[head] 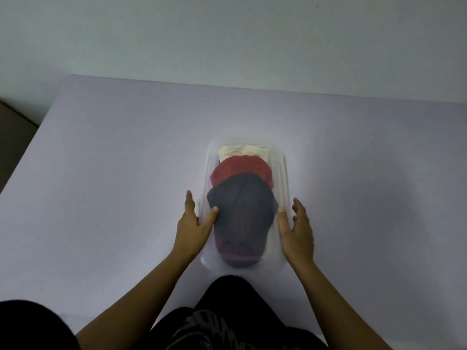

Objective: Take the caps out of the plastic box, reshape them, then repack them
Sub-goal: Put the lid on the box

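While both hands (243, 224) flank plastic box (282, 170), 3 caps (241, 173) sit w/in

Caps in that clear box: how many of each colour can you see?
Dark blue cap: 1
Red cap: 1
Cream cap: 1
Total: 3 caps visible, nested in the plastic box; any underneath would be hidden.

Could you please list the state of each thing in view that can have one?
plastic box: open, on the table, holding three nested caps
dark blue cap: nearest, overlapping the red one
red cap: middle
cream cap: farthest
left hand: open, thumb on blue cap
right hand: open at box's side
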`<state>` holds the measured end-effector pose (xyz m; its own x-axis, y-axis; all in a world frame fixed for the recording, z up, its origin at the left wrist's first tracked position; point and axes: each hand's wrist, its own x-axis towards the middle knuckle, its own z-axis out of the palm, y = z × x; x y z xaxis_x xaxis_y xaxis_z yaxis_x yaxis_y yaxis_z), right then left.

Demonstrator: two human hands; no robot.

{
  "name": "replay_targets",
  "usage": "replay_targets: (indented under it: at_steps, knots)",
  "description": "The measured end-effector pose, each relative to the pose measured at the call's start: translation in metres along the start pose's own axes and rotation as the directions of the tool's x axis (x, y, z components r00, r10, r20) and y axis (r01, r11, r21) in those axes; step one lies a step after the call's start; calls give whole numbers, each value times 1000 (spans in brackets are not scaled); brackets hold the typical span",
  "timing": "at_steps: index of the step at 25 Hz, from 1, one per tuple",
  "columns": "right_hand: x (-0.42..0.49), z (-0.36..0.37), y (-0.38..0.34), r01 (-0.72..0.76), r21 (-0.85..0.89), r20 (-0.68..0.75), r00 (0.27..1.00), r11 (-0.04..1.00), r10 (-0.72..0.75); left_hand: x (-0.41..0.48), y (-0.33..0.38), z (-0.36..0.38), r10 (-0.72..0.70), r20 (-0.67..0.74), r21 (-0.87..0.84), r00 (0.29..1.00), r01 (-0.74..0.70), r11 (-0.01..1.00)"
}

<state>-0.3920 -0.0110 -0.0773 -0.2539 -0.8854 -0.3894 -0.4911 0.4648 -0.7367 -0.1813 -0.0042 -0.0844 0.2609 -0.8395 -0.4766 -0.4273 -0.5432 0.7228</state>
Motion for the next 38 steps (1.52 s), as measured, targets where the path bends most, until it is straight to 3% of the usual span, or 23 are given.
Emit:
replay_targets:
  at_steps: [2, 6, 12, 20, 28, 34, 38]
  knots:
    - [-16, 3, 6, -48, 33, 91, 995, 998, 44, -12, -6, 6, -87, 11, -63, 996, 88, 994]
    - [-4, 1, -10, -4, 19, 4, 1000, 1000, 4, 2, 20, 7, 1, -81, -135, 997, -12, 991]
    - [76, -22, -65, 90, 41, -47, 995, 995, -88, 71, 97, 1, 119, -85, -148, 989, -131, 980]
    - [159, -22, -89, 29, 32, -13, 1000, 999, -28, 145, 138, 14, 47, -16, -137, 999, -48, 989]
    - [196, -20, -98, 19, -8, -12, 1000, 1000, -20, 181, 147, 25, 18, -51, -135, 999, -24, 991]
    - [209, -29, -110, 14, 43, 120, 993, 999, -19, 190, 165, 17, 41, -16, 6, 999, -40, 999]
    - [187, -36, -109, 97, -32, 3, 995, 995, -97, 161, 170, 5, 175, -118, 120, 978, -161, 980]
